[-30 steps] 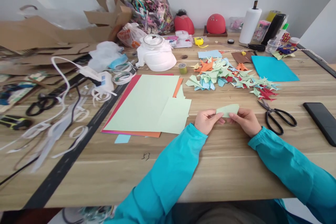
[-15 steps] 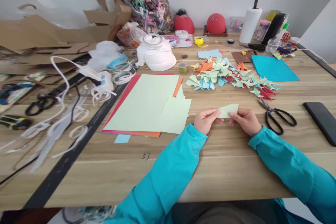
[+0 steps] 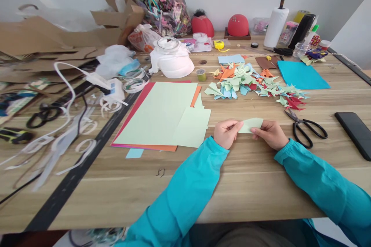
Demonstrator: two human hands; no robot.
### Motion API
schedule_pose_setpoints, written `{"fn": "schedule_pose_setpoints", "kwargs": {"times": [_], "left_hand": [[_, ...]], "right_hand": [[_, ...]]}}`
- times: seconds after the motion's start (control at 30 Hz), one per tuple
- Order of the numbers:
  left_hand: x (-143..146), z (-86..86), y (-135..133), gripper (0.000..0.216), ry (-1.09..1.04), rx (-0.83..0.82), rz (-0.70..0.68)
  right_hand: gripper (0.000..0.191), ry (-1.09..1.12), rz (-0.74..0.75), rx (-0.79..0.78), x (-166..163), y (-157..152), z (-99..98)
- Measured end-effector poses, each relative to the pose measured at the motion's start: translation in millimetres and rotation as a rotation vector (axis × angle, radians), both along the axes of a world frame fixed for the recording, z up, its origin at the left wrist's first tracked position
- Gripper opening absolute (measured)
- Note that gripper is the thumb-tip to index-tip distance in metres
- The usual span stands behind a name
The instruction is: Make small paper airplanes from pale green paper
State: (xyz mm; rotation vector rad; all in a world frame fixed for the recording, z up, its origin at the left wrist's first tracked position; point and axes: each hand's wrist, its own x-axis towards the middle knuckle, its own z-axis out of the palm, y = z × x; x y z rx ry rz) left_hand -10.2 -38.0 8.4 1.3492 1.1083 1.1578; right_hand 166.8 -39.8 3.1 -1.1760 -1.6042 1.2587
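Note:
A small piece of pale green paper [image 3: 249, 125], apparently folded, is held up between both hands above the wooden table. My left hand [image 3: 227, 132] pinches its left end between thumb and fingers. On the right end, my right hand [image 3: 270, 134] grips it with the thumb across the front. Behind the hands lies a pile of folded paper shapes [image 3: 237, 79] in green, orange, blue and red. Pale green sheets [image 3: 158, 114] lie stacked over red and orange ones to the left. Black-handled scissors [image 3: 309, 128] rest right of my right hand.
At the right edge lies a black phone [image 3: 355, 135]. A turquoise sheet [image 3: 303, 74] sits behind the scissors. A spool of thread [image 3: 201, 74] stands behind the sheets. Cables and white strips [image 3: 84, 131] clutter the left, with cardboard [image 3: 66, 36] behind them.
The small green paper has tilted slightly, and my right thumb now sits a little lower and further left across it. Both hands stay in nearly the same place.

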Motion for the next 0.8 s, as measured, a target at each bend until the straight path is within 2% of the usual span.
{"fn": "schedule_pose_setpoints", "kwargs": {"times": [0.1,0.3,0.57,0.8], "left_hand": [[0.0,0.0,-0.5,0.043,0.044,0.020,-0.007],[3.8,-6.6,0.8,0.034,0.044,0.009,0.023],[5.1,-4.4,3.1,0.033,-0.020,-0.165,-0.153],[5.5,-2.6,1.6,0.040,-0.020,-0.149,-0.157]], "right_hand": [[0.030,-0.013,0.001,-0.019,-0.3,-1.1,0.3],[0.031,-0.010,-0.024,-0.058,1.0,-0.7,-0.2],[0.037,0.007,-0.005,-0.056,3.0,1.4,-3.2],[0.036,0.018,0.056,-0.015,1.0,-0.6,-2.0]]}}
